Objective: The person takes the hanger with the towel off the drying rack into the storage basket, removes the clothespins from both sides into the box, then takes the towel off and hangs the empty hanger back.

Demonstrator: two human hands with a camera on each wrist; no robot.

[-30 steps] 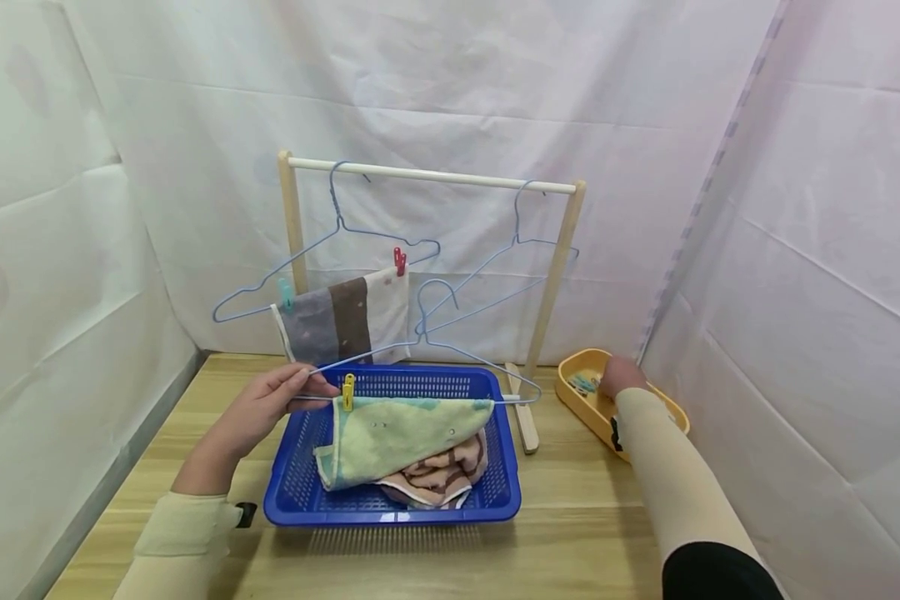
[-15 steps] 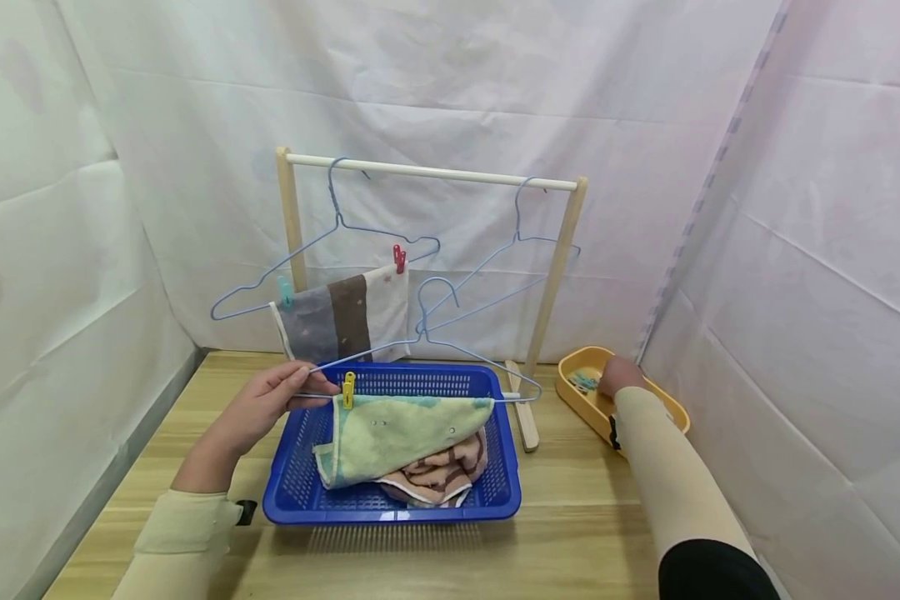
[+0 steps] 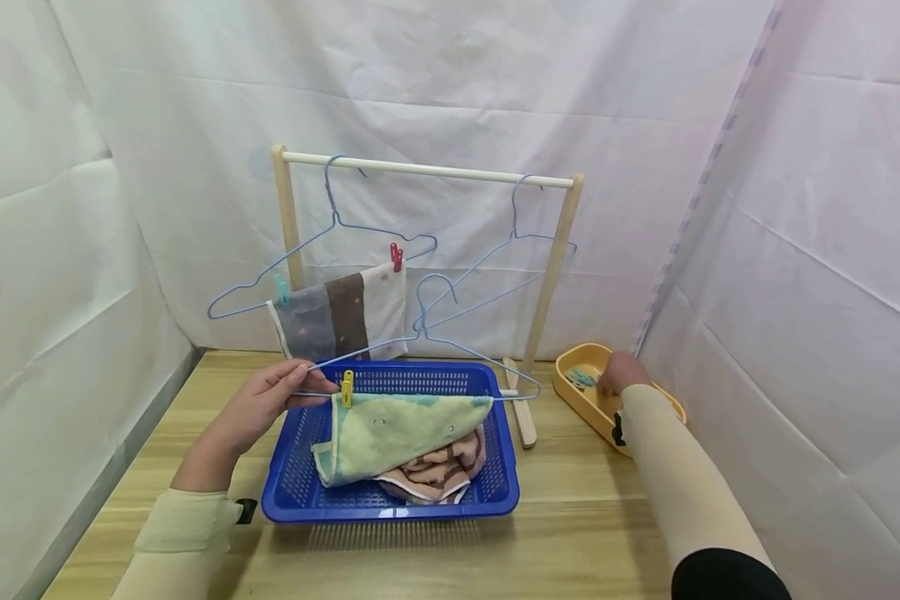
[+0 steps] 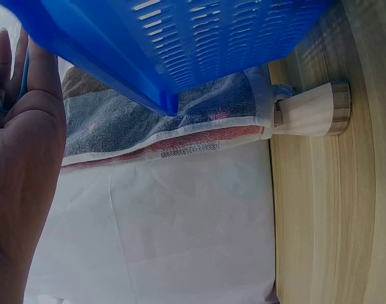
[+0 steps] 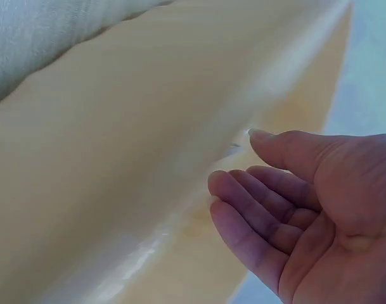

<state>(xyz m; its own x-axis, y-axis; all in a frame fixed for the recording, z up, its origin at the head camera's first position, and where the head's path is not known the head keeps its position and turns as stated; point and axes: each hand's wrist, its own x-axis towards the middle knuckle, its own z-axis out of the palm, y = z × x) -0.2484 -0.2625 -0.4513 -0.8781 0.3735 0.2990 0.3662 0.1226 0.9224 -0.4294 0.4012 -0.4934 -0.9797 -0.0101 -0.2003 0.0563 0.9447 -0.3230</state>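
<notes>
My left hand [image 3: 266,393] pinches a blue wire clothes hanger [image 3: 480,357] at its left corner and holds it over the blue basket [image 3: 390,517]. A pale green towel [image 3: 390,437] is draped on the hanger's bottom bar. One yellow clothespin [image 3: 347,389] clips the towel at its left end. My right hand [image 3: 621,375] reaches into a yellow tray [image 3: 596,408], near several pale green clothespins [image 3: 580,379]. In the right wrist view, that hand's fingers are loosely bent, thumb apart, and no held thing shows. A brown-patterned towel [image 3: 450,467] lies crumpled in the basket.
Behind the basket stands a wooden drying rack [image 3: 427,169]. From it hang a blue hanger [image 3: 335,218] with a grey, brown and white towel [image 3: 345,317], clipped by teal [image 3: 282,290] and red [image 3: 397,257] clothespins, and another bare hanger [image 3: 513,237]. White cloth walls [image 3: 810,250] enclose the table.
The whole head view shifts slightly. My left hand keeps its grip on the hanger, and my right hand stays in the yellow tray with only slight movement.
</notes>
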